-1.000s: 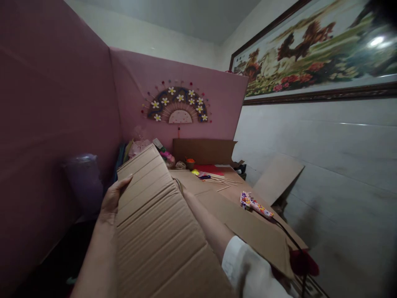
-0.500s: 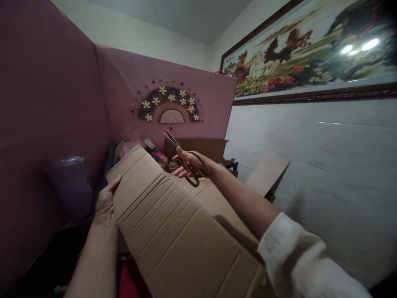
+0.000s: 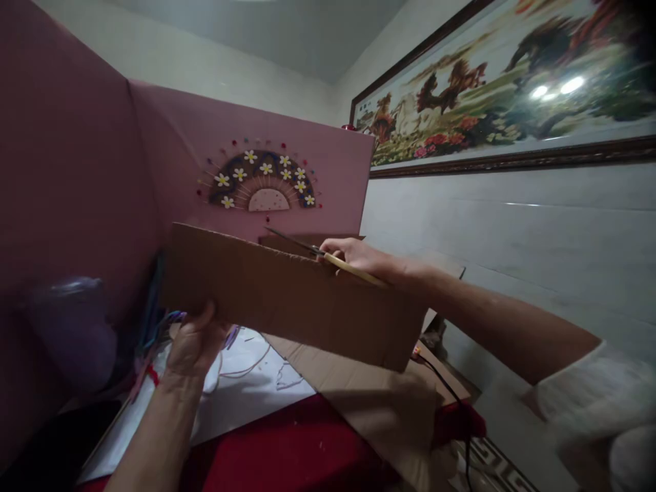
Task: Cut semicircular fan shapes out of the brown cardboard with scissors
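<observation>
A long brown piece of cardboard (image 3: pixel 277 294) is held up at a tilt above the table, its broad plain face towards me. My left hand (image 3: pixel 197 338) grips its lower left edge, thumb on the near face and the other fingers hidden behind. At the upper edge, right of centre, my right hand (image 3: pixel 353 254) is closed round a pair of scissors (image 3: pixel 353 268) with yellowish handles. Their blades point left along the top edge of the cardboard; whether they touch it I cannot tell.
Below, another cardboard sheet (image 3: pixel 359 403) lies across a red tablecloth (image 3: pixel 287 451) and a white sheet (image 3: pixel 240 410) with cords. A black cable (image 3: pixel 451 389) hangs at the right. Behind stands a pink panel (image 3: pixel 328 171) bearing a flowered fan decoration (image 3: pixel 266 181). A translucent container (image 3: pixel 72 335) is at left.
The cardboard has been turned from its creased, sloping position to show a plain face, uncovering the table below. The scissors have swung down to its top edge, and my view has shifted slightly right.
</observation>
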`<state>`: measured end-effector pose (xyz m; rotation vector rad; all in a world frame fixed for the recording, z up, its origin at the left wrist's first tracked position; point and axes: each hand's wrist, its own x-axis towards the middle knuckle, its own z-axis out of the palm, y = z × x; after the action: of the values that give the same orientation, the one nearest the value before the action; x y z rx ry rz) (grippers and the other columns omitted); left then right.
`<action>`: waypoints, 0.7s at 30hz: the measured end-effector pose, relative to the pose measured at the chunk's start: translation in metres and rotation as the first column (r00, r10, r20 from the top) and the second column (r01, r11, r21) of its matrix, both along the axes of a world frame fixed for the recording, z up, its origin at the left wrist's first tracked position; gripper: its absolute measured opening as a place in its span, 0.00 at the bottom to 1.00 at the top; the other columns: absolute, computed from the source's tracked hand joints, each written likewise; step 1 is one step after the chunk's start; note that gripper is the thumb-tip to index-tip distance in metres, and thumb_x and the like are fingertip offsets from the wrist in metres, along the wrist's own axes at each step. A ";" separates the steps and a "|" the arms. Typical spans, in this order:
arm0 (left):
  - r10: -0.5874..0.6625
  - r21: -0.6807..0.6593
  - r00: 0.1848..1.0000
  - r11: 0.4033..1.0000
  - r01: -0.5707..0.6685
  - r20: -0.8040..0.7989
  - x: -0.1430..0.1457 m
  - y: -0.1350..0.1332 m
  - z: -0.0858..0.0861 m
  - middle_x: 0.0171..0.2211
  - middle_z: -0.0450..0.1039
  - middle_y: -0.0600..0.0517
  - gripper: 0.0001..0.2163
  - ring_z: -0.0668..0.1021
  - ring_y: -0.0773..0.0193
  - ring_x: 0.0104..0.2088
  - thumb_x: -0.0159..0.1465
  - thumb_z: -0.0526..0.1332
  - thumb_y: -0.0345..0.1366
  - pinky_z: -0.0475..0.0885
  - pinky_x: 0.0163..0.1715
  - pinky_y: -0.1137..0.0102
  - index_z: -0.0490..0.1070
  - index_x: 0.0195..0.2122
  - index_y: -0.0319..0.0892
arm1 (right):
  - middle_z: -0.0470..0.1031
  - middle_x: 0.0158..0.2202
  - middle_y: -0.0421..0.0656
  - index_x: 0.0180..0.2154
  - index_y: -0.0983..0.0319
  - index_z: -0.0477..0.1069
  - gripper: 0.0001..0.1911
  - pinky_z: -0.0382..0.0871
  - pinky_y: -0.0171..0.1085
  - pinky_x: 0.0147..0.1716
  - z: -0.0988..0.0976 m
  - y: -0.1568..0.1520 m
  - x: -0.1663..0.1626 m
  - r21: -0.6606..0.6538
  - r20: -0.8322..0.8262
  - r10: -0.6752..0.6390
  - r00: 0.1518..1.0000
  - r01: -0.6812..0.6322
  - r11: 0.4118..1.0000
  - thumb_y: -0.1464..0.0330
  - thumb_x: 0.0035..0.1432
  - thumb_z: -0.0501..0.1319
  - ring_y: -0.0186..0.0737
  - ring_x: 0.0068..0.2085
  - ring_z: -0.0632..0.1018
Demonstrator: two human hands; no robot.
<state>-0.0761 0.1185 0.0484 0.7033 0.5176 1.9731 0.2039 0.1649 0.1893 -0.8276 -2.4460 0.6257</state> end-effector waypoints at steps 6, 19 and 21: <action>0.208 0.084 0.961 0.977 -0.195 -0.183 -0.008 -0.006 0.029 0.36 0.79 0.52 0.15 0.79 0.63 0.39 0.46 0.71 0.30 0.75 0.40 0.71 0.75 0.37 0.44 | 0.69 0.31 0.40 0.40 0.63 0.64 0.16 0.60 0.33 0.31 0.008 0.034 0.053 0.263 0.106 0.015 0.994 -0.042 0.964 0.67 0.47 0.59 0.37 0.32 0.69; 0.515 0.138 0.733 0.848 -0.512 -0.445 0.025 0.071 0.070 0.28 0.75 0.53 0.15 0.74 0.64 0.26 0.39 0.70 0.31 0.73 0.30 0.67 0.74 0.30 0.39 | 0.70 0.44 0.54 0.49 0.66 0.66 0.16 0.60 0.46 0.46 -0.014 0.038 0.082 0.896 0.014 -0.388 0.921 0.161 0.414 0.74 0.57 0.55 0.51 0.47 0.69; 0.547 0.159 0.727 0.831 -0.534 -0.415 0.022 0.089 0.083 0.29 0.76 0.53 0.14 0.74 0.64 0.27 0.40 0.69 0.31 0.73 0.31 0.68 0.74 0.30 0.40 | 0.71 0.44 0.53 0.49 0.66 0.67 0.16 0.61 0.47 0.47 -0.021 0.020 0.092 0.934 -0.032 -0.426 0.904 0.179 0.310 0.74 0.58 0.54 0.52 0.47 0.68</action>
<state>-0.0536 0.2075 0.1310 1.1362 1.0794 2.3633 0.2955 0.1852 0.1680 -0.8020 -2.1541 -1.0397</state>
